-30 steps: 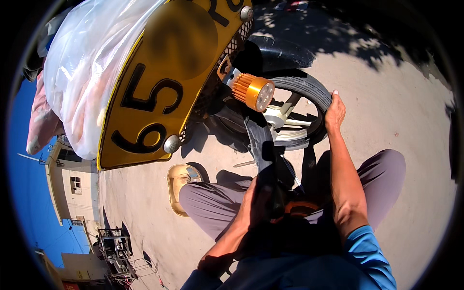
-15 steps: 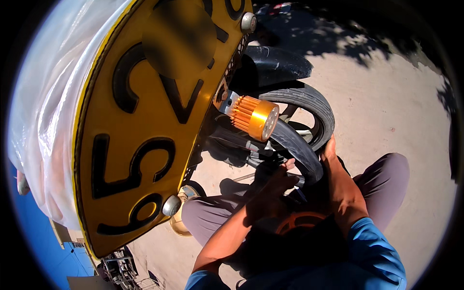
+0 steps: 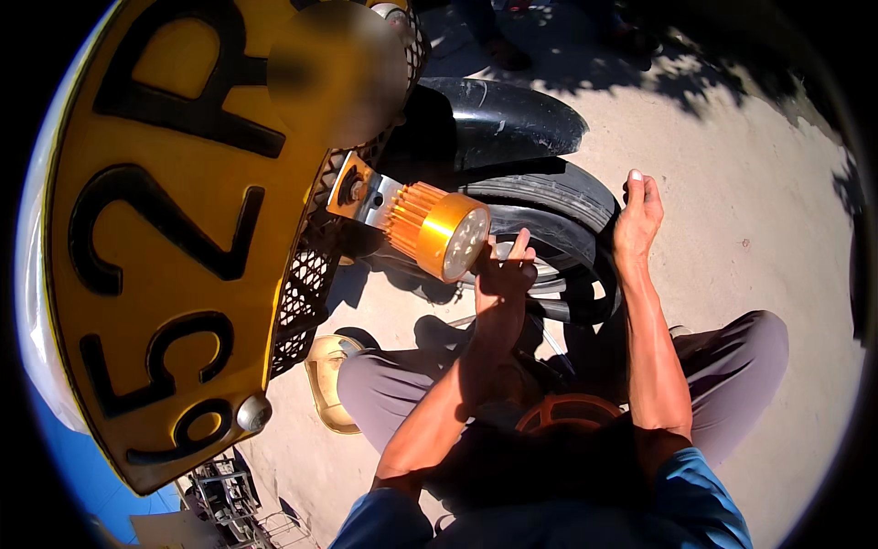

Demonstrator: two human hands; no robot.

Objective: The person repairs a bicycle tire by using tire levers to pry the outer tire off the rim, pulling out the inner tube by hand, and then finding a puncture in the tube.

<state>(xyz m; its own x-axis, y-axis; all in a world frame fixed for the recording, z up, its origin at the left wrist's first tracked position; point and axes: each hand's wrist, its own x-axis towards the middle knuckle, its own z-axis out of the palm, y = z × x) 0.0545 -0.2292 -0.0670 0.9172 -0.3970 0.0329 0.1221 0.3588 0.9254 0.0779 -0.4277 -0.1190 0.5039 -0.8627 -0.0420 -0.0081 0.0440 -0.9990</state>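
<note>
A motorbike's black tyre (image 3: 558, 191) lies below the dark fender (image 3: 512, 117), with a loose black rubber band (image 3: 569, 245) curving along its near side. My left hand (image 3: 505, 271) is in shadow at the band's inner edge, beside the pale spokes. Its fingers are apart, one pointing upward; I see nothing held in it, though its underside is hidden. To the right of the tyre, my right hand (image 3: 638, 222) is raised with loosely bent fingers. Nothing shows in it, and it appears just off the tyre's outer edge.
An orange lamp (image 3: 439, 231) juts out close above my left hand. The large yellow plate (image 3: 178, 215) fills the left side, backed by black mesh (image 3: 306, 297). A tan shoe (image 3: 331, 380) is by my left knee. Someone's legs (image 3: 494, 37) stand at the far edge.
My left hand has moved up and left to the wheel's middle. My right hand has risen from the tyre's lower edge. The hanging rubber band now sits closer along the tyre.
</note>
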